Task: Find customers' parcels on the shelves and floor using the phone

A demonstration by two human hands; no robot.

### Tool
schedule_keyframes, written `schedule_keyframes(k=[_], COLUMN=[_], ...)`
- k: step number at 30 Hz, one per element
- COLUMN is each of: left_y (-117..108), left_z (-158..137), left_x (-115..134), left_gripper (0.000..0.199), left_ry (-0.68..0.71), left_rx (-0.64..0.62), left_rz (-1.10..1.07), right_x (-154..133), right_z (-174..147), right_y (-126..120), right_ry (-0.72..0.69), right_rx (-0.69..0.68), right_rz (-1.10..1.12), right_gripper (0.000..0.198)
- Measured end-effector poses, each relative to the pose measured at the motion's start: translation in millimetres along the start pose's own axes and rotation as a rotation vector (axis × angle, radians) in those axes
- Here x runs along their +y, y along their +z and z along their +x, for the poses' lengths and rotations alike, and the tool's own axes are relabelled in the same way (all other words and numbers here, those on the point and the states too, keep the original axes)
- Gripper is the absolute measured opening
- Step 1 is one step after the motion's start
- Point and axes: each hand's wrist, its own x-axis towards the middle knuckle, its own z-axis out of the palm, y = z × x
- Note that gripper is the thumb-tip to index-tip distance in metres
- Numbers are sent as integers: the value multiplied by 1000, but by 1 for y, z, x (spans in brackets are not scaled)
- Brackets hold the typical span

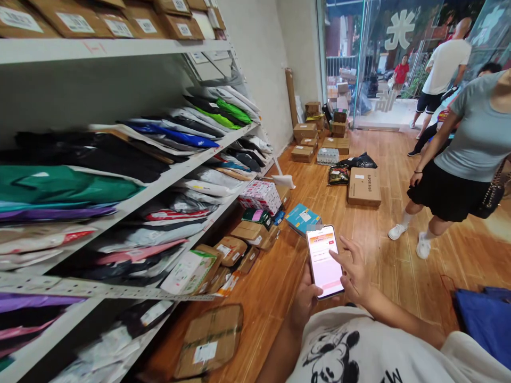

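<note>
A smartphone [322,274] with a lit, pinkish-white screen is held upright in front of my chest. My left hand [304,297] is closed around its lower left side, the thumb lying on the screen's edge. Over the right half of the screen is my right hand [356,276], its fingers spread and a fingertip at or just above the glass; I cannot tell whether it touches. The writing on the screen is too small to read. Beyond the phone's top edge, a blue box [302,219] with a white label lies on the wooden floor.
Shelves [159,186] packed with bagged parcels fill the left side. Cartons line the floor beside them, and a taped carton [209,338] lies nearest. A large brown box [364,187] stands ahead. At right a person [471,133] stands near the glass door [383,64]; blue sheeting [485,324] lies closer.
</note>
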Motion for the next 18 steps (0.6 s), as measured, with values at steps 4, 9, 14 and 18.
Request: schedule_keyframes(k=[4,9,14,18], left_y=[-1,-4,-7,-7], left_z=[0,-1,2,4], left_x=[0,2,3,4], left_gripper=[93,97,92,92], left_ry=[-1,3,41,75], left_rx=[21,30,34,17], left_rz=[-4,0,-10,-23], right_x=[1,6,10,7], right_z=[-2,-9,-9,0], right_y=[1,6,7,7], right_ry=[-54,-33,-24,-41], right_rx=[56,29,-71,-193], right_rz=[24,36,60,35], right_gripper=[58,53,52,62])
